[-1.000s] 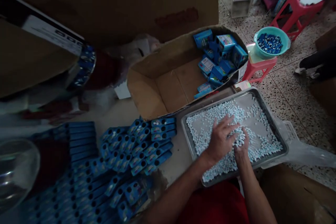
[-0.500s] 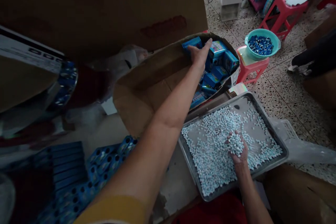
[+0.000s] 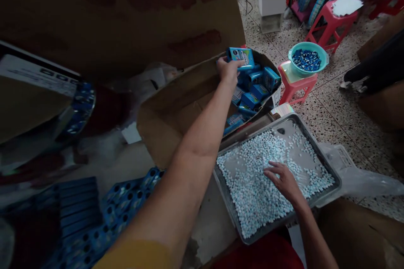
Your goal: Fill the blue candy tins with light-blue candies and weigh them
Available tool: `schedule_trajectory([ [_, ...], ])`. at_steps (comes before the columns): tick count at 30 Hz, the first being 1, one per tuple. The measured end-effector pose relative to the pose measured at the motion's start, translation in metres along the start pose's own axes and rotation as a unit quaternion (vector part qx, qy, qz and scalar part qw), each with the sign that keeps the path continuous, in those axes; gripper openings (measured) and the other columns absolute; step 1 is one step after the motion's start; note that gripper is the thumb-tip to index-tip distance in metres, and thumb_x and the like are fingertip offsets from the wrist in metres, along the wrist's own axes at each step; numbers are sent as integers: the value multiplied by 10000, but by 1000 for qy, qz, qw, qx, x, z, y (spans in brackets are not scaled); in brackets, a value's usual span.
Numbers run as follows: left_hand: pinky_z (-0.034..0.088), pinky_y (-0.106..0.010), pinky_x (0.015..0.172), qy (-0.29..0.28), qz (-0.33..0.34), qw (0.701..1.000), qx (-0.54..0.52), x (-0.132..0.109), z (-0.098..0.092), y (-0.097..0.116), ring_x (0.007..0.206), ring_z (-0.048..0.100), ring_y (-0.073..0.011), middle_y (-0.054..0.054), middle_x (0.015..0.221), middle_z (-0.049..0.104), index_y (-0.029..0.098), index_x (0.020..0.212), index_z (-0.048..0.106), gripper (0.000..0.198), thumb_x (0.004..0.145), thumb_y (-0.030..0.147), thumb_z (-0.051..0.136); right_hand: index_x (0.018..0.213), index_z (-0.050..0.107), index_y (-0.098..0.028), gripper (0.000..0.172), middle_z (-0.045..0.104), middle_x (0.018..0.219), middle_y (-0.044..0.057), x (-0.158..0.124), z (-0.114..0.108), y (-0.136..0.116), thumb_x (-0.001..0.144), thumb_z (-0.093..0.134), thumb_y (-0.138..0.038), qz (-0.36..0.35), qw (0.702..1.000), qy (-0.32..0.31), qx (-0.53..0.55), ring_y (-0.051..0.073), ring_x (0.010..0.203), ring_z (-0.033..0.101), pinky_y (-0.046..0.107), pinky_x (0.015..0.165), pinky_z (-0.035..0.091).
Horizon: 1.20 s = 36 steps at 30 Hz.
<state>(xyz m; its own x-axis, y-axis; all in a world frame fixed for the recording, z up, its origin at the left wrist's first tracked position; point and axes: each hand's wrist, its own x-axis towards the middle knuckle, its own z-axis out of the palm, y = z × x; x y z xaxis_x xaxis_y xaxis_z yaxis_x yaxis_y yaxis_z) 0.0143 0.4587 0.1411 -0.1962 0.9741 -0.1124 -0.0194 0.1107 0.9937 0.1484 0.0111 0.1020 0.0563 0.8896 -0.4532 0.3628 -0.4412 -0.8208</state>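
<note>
My left hand [image 3: 227,70] is closed on a small blue printed box [image 3: 241,55], raised at the far end of a long cardboard carton [image 3: 164,134]. More blue boxes [image 3: 259,91] lie jumbled in that end of the carton, below the hand. My right hand [image 3: 282,180] is palm down over a metal tray [image 3: 224,193], fingers stretched out and apart. Beneath it, small pale blue and white candy-like pellets [image 3: 257,197] cover much of the tray. Whether its fingertips touch the pellets is hard to tell.
A turquoise basin [image 3: 325,59] of shiny blue pieces stands on a red stool [image 3: 298,86]. Another red stool [image 3: 333,21] is behind. Blue holed trays [image 3: 116,201] lie at the lower left. A large cardboard box [image 3: 142,8] rises behind the carton.
My left hand has lifted a blue box up from the pile. My right hand, earlier cupped palm up with a heap of pellets, has turned over and let them go.
</note>
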Motion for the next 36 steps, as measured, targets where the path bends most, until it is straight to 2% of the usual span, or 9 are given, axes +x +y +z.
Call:
schedule_trajectory([
  [4,622,-361,886,8,-18,999,-40,-33,-79,24,991,756,-224,-34,1040,785,218,1074,691,549,579,179,925,1174,874,-308,354,844,1242,117,28,-51,-65,979,730,-567,-95,983,-31,-156,361,1140,785,510,1021,574],
  [6,634,-328,844,-10,-14,998,-62,-57,-121,26,981,766,-222,-24,1025,786,223,1082,730,538,581,214,923,1174,855,-301,309,857,1076,83,72,-71,-114,1046,650,-493,-158,970,18,-184,288,925,788,427,849,594],
  [9,657,-314,832,1,-50,989,-140,-87,-172,17,971,774,-221,-10,988,786,228,1019,745,459,592,237,914,1264,805,-257,347,819,1205,100,171,-85,-187,1097,504,-296,-264,899,132,-323,283,1076,728,439,968,549],
  [13,680,-375,941,75,-114,961,-240,-106,-200,-6,1039,783,-246,-13,978,802,241,985,735,355,679,301,905,1372,728,-168,468,779,1267,160,299,-86,-235,982,487,-71,-272,795,88,-535,350,1248,603,498,1045,469],
  [17,670,-405,973,79,-135,952,-263,-111,-198,-28,1080,791,-267,-35,1026,817,243,1006,736,452,680,436,981,1246,788,-191,397,796,1141,136,357,-91,-230,894,627,-100,-274,746,0,-606,371,1209,583,566,1063,433],
  [25,668,-355,952,96,-74,962,-244,-113,-184,-49,1120,775,-242,-32,1122,803,267,1098,710,697,600,641,1022,1225,810,-223,351,785,1096,69,283,-82,-247,932,788,-414,-416,859,40,-297,303,1108,669,488,994,553],
  [30,684,-400,927,36,-121,969,-211,-145,-167,-30,1130,781,-298,-58,1072,811,266,1043,735,667,695,811,895,1137,787,-221,446,751,935,-1,201,-29,-233,774,938,-431,-286,945,-156,-38,194,883,685,330,788,590],
  [34,685,-491,982,-27,-115,977,-175,-198,-156,-17,1245,746,-330,-76,1072,798,290,1069,764,710,882,946,565,1147,727,-199,540,752,890,1,165,-18,-203,710,967,-408,-174,967,-158,94,177,814,693,311,716,573],
  [36,673,-497,1012,-54,-101,980,-163,-226,-151,-15,1258,738,-327,-81,1114,789,283,1125,750,641,880,870,671,1133,708,-193,556,739,853,-9,150,-22,-187,696,977,-406,-143,969,-160,124,165,780,685,300,691,558],
])
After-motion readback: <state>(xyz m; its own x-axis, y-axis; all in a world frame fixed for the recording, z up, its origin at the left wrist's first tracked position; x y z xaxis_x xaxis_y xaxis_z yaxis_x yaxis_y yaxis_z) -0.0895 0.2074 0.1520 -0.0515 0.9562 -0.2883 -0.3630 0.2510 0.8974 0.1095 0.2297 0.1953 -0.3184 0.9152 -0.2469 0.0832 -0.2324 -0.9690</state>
